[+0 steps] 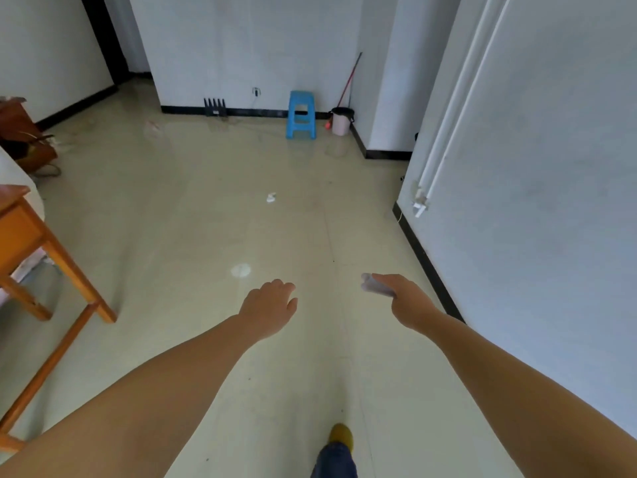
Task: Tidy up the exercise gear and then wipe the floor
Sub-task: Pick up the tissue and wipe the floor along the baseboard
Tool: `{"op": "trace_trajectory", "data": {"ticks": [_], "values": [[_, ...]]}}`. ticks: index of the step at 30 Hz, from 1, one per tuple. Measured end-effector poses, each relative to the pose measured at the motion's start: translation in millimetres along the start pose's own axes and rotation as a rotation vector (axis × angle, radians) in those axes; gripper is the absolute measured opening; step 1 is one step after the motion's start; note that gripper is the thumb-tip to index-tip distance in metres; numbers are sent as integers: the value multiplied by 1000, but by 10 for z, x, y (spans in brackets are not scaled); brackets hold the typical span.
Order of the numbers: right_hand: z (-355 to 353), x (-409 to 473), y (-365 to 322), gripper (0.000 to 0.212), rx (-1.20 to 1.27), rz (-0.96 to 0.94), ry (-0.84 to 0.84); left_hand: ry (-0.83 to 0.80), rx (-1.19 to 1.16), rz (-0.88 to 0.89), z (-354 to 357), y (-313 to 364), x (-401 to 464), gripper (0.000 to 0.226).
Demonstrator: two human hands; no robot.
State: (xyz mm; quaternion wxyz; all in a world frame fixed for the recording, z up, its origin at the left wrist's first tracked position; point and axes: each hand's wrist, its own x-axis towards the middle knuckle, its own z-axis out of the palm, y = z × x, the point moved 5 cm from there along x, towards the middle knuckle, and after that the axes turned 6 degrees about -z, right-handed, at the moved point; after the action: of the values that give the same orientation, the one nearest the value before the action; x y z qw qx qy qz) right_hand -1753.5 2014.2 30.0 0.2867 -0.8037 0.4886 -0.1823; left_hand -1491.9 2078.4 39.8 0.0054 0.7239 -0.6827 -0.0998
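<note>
- We look down over a pale, glossy floor [193, 208] with both our bare arms stretched forward above it.
- Our left hand [270, 307] hangs loose, fingers curled downward, gripping nothing.
- Our right hand [405, 300] is closed around a small pale wad [374, 287], perhaps tissue or a wipe; blur keeps us from telling which.
- No exercise gear shows anywhere, so we judge the wiping step is the one in hand.
- A whitish round smear [241, 270] lies on the floor just ahead of our left hand, and a white crumpled scrap [271, 197] lies farther out, mid-floor.
- Against the far wall stand a blue stool [301, 115], a pink bucket [341, 121] and a red-handled mop [350, 79]; a wooden table [26, 236] sits at the left edge.
- The next move likely calls for bending down and pressing the wad onto the smear.
</note>
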Motion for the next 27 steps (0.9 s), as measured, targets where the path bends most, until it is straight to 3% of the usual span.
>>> {"op": "trace_trajectory", "data": {"ticks": [6,12,15,22,27], "values": [[-428,1863,393,83,-63,-30,-7,16,-74,-127,-386,-305,1624,41],[-308,3597,425,63,-56,-23,-134,16,-97,-251,-617,-1001,2924,43],[-195,4485,450,76,-55,-147,-167,9,-98,-304,-656,-1433,3701,43],[-255,6710,536,79,-84,-63,-71,35,-69,-248,-1179,-2205,5865,43],[-493,7881,684,82,-92,9,-14,-1,-16,-169,-1540,-2386,7330,43]]}}
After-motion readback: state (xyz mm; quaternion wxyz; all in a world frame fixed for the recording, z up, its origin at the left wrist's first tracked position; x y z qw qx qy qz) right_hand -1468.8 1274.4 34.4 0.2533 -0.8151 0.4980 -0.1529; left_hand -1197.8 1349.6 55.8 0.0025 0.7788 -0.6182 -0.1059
